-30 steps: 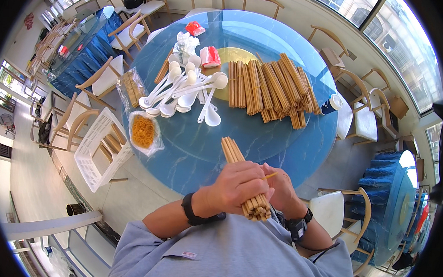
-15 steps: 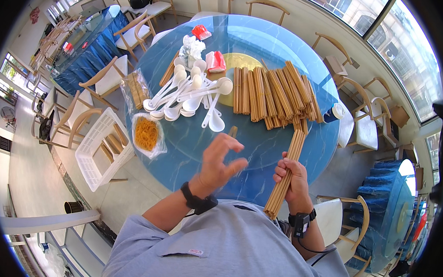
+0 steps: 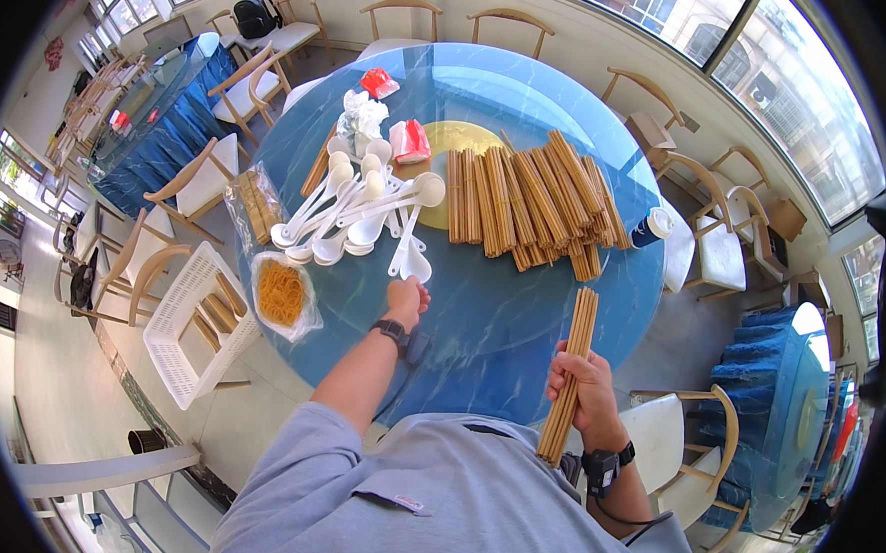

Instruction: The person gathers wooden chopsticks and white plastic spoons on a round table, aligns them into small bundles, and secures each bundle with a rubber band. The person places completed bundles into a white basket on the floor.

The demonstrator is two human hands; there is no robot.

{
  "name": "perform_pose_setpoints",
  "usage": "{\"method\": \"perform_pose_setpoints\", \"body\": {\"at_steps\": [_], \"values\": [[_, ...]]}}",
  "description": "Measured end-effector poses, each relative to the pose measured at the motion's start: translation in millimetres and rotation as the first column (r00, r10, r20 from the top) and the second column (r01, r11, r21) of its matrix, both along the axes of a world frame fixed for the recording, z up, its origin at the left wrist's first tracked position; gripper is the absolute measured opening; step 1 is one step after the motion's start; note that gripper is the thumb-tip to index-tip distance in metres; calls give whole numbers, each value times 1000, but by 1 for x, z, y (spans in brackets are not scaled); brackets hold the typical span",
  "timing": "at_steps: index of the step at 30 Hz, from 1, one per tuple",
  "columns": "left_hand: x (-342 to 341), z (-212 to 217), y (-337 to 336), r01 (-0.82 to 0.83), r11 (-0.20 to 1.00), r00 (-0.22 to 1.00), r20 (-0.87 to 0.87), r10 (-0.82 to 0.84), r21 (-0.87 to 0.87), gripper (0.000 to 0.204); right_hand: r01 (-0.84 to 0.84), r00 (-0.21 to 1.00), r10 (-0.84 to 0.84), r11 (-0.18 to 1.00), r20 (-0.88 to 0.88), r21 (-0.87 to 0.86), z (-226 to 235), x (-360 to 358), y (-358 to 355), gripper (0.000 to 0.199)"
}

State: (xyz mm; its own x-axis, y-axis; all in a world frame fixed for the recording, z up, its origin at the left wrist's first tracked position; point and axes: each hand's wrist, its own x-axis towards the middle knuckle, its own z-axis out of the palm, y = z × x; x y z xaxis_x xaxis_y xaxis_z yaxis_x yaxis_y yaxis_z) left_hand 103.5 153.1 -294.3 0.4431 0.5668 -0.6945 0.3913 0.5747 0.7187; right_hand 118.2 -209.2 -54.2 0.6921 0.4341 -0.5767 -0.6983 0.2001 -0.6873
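Fingers of the left hand now stretch out loosely over the blue round table, holding nothing, just near the closest white spoon; a second ago both hands clasped the bundle together. That hand has let go and reached forward toward the spoon pile, so the bundle seems finished and a spoon looks to be wanted next. Farther right, the right hand grips the chopstick bundle alone, beside the table's near right edge, its long axis running near to far, far end tilted slightly right.
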Motion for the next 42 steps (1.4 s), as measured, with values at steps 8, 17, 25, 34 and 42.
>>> {"method": "perform_pose_setpoints", "body": {"at_steps": [8, 17, 25, 34, 42], "values": [[-126, 57, 26, 158, 985, 987, -5, -158, 68, 31, -180, 950, 238, 947, 204, -266, -2, 10, 3, 22], [-204, 213, 32, 652, 557, 751, -335, -570, 515, 37, -300, 384, 703, 708, 599, -639, -5, -2, 57, 30], [-181, 316, -1, 791, 452, 567, -218, -794, 412, 39, -220, -452, 630, 607, 631, -764, 33, 2, 100, 29], [-158, 326, -25, 792, 546, 571, -18, -821, 273, 49, -290, -360, 777, 433, 517, -853, 29, -8, 78, 39], [-143, 308, -38, 627, 736, 703, 222, -676, 256, 45, -174, -161, 785, 574, 598, -800, -4, -15, 68, 27]]}}
